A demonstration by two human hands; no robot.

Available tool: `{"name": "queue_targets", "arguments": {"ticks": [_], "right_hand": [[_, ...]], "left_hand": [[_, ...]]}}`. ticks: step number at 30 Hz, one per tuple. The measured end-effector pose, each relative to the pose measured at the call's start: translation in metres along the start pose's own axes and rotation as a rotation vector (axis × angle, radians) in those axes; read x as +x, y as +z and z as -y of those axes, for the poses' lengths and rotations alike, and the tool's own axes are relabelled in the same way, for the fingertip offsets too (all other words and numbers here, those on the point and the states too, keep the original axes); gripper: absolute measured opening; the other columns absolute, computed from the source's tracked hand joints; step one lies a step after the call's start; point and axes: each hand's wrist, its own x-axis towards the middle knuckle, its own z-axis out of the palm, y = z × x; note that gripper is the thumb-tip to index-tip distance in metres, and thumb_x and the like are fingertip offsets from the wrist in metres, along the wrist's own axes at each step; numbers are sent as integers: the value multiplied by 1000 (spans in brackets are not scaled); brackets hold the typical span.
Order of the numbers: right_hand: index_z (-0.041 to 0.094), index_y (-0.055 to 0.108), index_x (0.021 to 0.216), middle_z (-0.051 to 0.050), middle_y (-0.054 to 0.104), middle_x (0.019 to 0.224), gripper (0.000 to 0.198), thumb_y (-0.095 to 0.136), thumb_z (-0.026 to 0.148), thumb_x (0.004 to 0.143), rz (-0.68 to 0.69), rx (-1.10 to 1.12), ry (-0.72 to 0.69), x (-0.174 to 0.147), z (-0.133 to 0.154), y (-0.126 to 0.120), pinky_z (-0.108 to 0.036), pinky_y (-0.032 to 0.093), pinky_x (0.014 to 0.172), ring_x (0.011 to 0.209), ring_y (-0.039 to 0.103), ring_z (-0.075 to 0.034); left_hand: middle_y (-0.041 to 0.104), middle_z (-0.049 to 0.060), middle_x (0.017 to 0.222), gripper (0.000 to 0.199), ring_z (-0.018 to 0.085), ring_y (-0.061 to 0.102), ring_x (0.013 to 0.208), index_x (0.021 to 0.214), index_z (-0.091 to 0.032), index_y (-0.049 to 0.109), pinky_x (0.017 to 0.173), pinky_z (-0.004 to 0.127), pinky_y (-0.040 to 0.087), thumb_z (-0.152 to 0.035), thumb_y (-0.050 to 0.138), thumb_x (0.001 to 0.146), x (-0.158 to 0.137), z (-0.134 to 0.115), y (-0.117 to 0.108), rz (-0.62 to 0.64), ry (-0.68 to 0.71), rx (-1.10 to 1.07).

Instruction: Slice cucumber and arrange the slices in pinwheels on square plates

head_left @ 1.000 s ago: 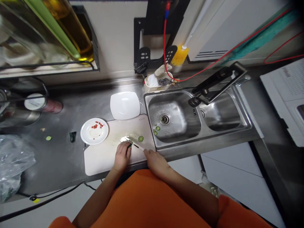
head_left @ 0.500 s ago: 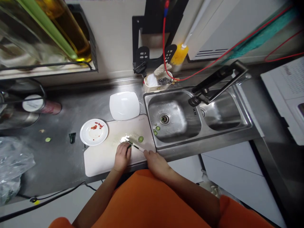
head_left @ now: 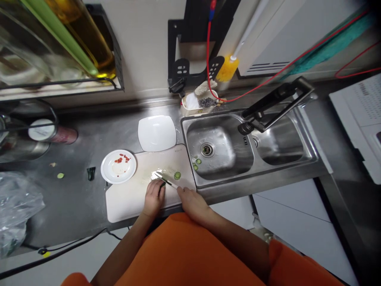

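My right hand (head_left: 191, 200) is closed around the light handle of a knife (head_left: 169, 183), its blade pointing up and left over the cutting board (head_left: 125, 202). Close beside the blade, my left hand (head_left: 154, 195) curls over a dark green piece of cucumber (head_left: 162, 184). Most of that piece is hidden under the fingers. A cut cucumber slice (head_left: 177, 175) lies flat on the board, right of the blade. The board's surface looks wet near the knife tip.
A white plate with red bits (head_left: 104, 171) overlaps the board's left corner. Behind the board stands a square white plate (head_left: 156, 133). The sink (head_left: 220, 159) on the right holds several green slices. A dark green cucumber end (head_left: 91, 173) and plastic bag (head_left: 20, 210) lie left.
My right hand and the knife have shifted slightly left, toward my left hand. My left hand stays in its place on the cucumber piece.
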Motion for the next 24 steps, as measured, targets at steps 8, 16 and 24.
{"name": "queue_targets", "arguments": {"ticks": [8,16,24], "right_hand": [[14,52,116,-13,64,100,36,28,5,91,-69,-5,-38,26,4,13,-27,47,73,91,64,-21],[15,51,118,-12,64,99,37,30,6,89,-93,51,-50,36,-5,27,-28,46,74,91,62,-21],[18,48,122,-11,63,105,38,30,8,90,-93,44,29,29,-21,25,-28,46,74,94,62,-21]], "left_hand": [[65,10,103,20,20,58,102,106,-16,60,95,40,47,-17,50,88,1,0,1,-7,10,-11],[65,10,106,22,21,58,104,108,-17,59,96,41,47,-18,50,89,1,-1,-1,17,-6,-15],[65,9,105,20,21,58,103,107,-18,59,94,41,47,-21,49,90,0,-2,-2,24,-36,-23]]}}
